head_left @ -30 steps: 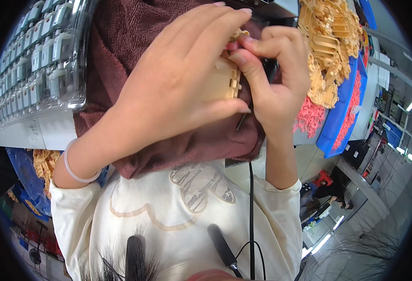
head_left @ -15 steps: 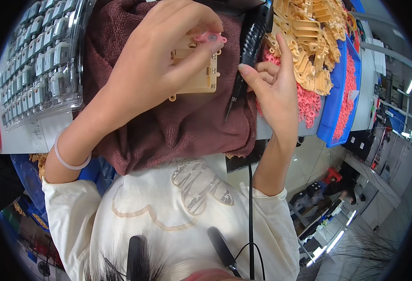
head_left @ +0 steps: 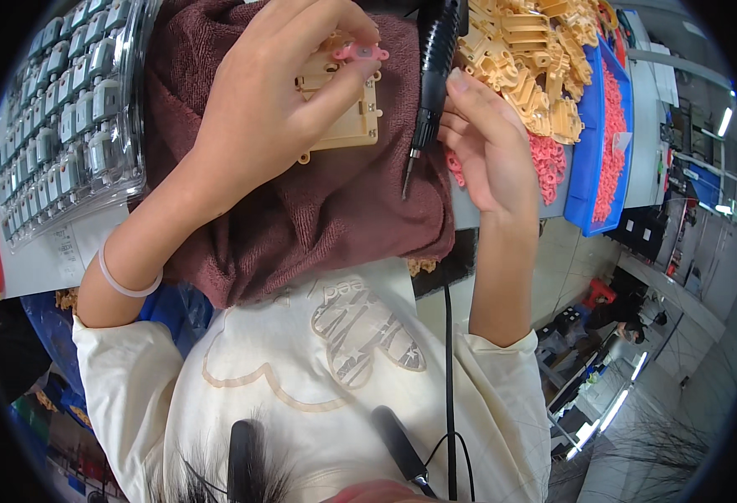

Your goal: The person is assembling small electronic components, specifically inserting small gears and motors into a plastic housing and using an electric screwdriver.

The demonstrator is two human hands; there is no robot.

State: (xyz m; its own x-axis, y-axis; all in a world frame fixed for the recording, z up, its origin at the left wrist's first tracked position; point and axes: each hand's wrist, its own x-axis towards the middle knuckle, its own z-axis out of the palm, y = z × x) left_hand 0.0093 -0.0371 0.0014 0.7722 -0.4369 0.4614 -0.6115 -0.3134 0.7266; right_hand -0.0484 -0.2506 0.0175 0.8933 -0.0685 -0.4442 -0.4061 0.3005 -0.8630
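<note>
My left hand [head_left: 272,101] is closed in a pinch on a small pink plastic part [head_left: 362,53] with rounded ears. It holds the part over the upper end of a cream plastic housing [head_left: 347,132], which lies on a brown towel [head_left: 301,218] and is partly hidden by that hand. To the right, a black electric screwdriver [head_left: 438,63] points its bit toward me over the towel. My right hand [head_left: 494,138] is beside the screwdriver's grip, thumb and fingers apart and half curled, fingertips close to or touching its side; no wrapped grip shows.
At the left stands a clear plastic tray [head_left: 138,159] of small metal motors. Piles of cream plastic parts [head_left: 532,59] and pink parts [head_left: 547,163] lie at the right, beside a blue bin [head_left: 582,222] holding more pink pieces. A black cable [head_left: 449,360] hangs in front of me.
My right hand has turned, its palm now facing the screwdriver and its raised index finger lowered. My left hand still pinches the pink part over the housing. The whole view has shifted slightly.
</note>
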